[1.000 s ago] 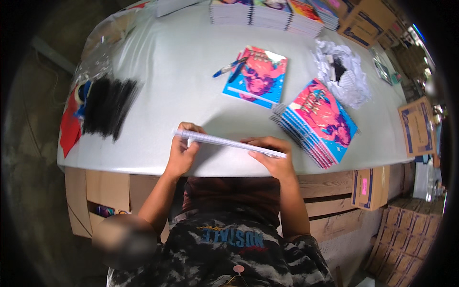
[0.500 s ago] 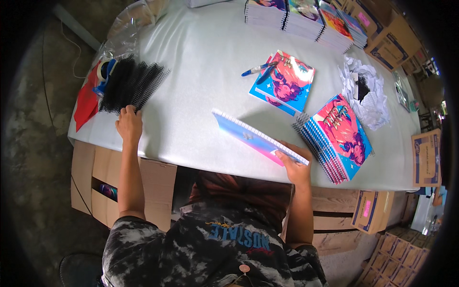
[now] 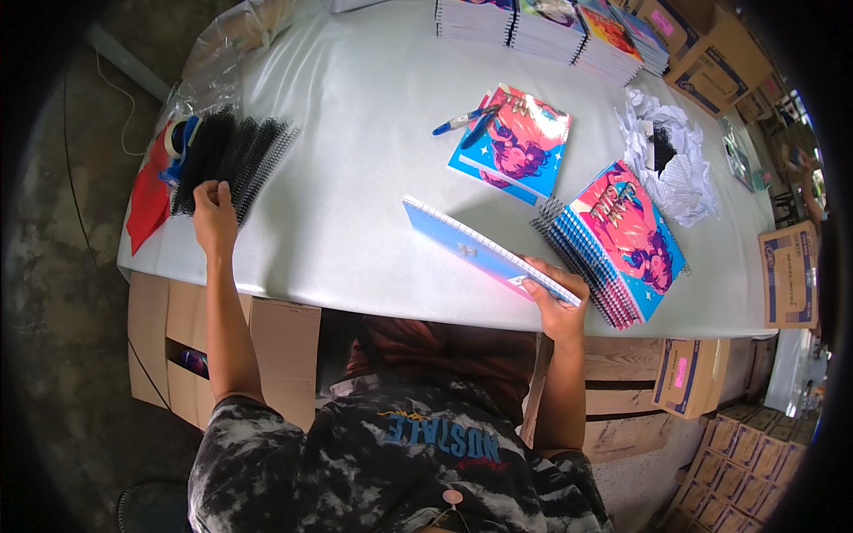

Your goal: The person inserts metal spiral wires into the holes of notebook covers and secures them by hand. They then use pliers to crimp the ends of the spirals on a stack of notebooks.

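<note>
My right hand (image 3: 558, 300) grips the near right end of a blue-and-pink notebook (image 3: 480, 255), tilted up above the table. A row of punched holes runs along its upper edge, with no coil visible in it. At the left, my left hand (image 3: 215, 216) has its fingers closed at the near ends of a heap of black spiral binding coils (image 3: 233, 160). Right of the held notebook is a stack of pink-and-blue notebooks (image 3: 622, 240) with coils along their left side. Beyond it lie similar covers or notebooks (image 3: 522, 142) with a blue-handled tool (image 3: 464, 122) on top.
Crumpled white paper (image 3: 680, 169) holding black bits lies at the right. Stacks of spiral notebooks (image 3: 544, 44) stand along the far edge. A red cloth (image 3: 147, 195) and a blue tape dispenser (image 3: 182, 147) sit left of the coils. Cardboard boxes (image 3: 791, 275) surround the table's right side.
My left hand stays at the near ends of the coils, its fingers drawn closer together. My right hand has turned the notebook slightly. The whole view has shifted a little.
</note>
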`<state>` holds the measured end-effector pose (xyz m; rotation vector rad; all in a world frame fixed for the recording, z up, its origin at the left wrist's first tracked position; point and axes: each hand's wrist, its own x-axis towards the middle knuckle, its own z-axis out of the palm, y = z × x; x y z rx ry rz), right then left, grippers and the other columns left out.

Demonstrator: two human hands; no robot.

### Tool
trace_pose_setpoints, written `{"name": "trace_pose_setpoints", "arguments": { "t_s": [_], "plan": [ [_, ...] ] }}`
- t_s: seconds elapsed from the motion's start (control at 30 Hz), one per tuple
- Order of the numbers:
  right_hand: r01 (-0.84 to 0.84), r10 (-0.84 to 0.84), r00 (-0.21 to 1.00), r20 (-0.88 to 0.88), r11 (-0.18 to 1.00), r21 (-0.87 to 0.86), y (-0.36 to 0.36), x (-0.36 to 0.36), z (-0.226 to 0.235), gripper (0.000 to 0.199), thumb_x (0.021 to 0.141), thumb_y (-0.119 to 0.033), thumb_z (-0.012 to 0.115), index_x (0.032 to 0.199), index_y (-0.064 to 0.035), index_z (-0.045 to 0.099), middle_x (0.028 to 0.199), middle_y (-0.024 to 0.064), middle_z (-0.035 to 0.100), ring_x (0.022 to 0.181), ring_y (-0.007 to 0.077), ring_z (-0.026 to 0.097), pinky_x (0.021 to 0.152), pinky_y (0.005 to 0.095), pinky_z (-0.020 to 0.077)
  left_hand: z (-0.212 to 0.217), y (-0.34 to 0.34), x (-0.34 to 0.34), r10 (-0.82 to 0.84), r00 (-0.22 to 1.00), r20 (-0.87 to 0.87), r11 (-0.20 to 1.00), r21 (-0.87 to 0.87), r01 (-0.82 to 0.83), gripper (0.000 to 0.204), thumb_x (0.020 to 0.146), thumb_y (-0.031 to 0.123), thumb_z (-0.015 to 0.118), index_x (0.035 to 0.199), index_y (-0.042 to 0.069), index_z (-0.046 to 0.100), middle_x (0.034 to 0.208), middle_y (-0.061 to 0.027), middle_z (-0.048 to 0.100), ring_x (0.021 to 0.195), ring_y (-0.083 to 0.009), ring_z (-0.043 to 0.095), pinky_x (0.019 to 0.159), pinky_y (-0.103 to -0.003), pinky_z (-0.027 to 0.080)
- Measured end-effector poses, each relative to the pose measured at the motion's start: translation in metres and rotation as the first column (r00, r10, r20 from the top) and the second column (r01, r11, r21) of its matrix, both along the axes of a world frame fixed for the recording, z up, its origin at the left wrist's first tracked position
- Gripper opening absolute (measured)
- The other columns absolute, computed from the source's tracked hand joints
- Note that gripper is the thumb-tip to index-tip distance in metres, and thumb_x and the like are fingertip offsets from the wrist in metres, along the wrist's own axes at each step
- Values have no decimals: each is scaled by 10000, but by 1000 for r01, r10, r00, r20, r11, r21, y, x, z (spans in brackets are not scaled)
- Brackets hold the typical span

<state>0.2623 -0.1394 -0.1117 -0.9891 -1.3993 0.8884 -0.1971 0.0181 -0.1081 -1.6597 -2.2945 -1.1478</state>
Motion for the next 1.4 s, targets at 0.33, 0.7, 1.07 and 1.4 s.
{"name": "trace_pose_setpoints", "arguments": {
  "t_s": [0.33, 0.7, 1.07, 1.4],
  "plan": [
    [135, -135, 991, -5, 991, 15, 8, 11, -9, 247, 804, 25, 621, 1050, 49, 621, 1003, 140, 658, 863, 134, 615, 778, 246, 473, 68, -37, 126, -622, 697, 356, 728, -65, 683, 197, 927, 125, 494, 1076, 28, 578, 914, -55, 614, 729, -168, 566, 746, -290, 444],
    [173, -175, 982, -75, 984, -34, 11, 10, -12, 289, 794, 63, 619, 1081, 44, 608, 1051, 111, 641, 889, 98, 588, 785, 227, 469, 46, -20, 196, -771, 388, 505, 369, -144, 918, 375, 944, 367, 459, 890, 8, 552, 734, -63, 548, 716, -143, 495, 679, -287, 420],
    [44, -44, 999, 2, 993, 108, 14, 11, -7, 294, 779, 105, 570, 1060, 37, 623, 1081, 190, 626, 1013, 247, 610, 888, 305, 463, 58, 4, 196, -273, 246, 930, 230, -185, 955, 454, 939, 424, 444, 755, 30, 572, 530, 23, 383, 477, -86, 347, 469, -215, 299],
    [134, -133, 991, -3, 991, 26, 7, 7, -2, 264, 807, 83, 574, 1062, 37, 625, 1027, 149, 655, 934, 156, 620, 802, 251, 481, 96, 2, 204, -976, 187, 109, 152, -270, 951, 254, 801, 149, 652, 1018, 33, 593, 900, -37, 593, 832, -205, 546, 758, -318, 436]
  ]
}}
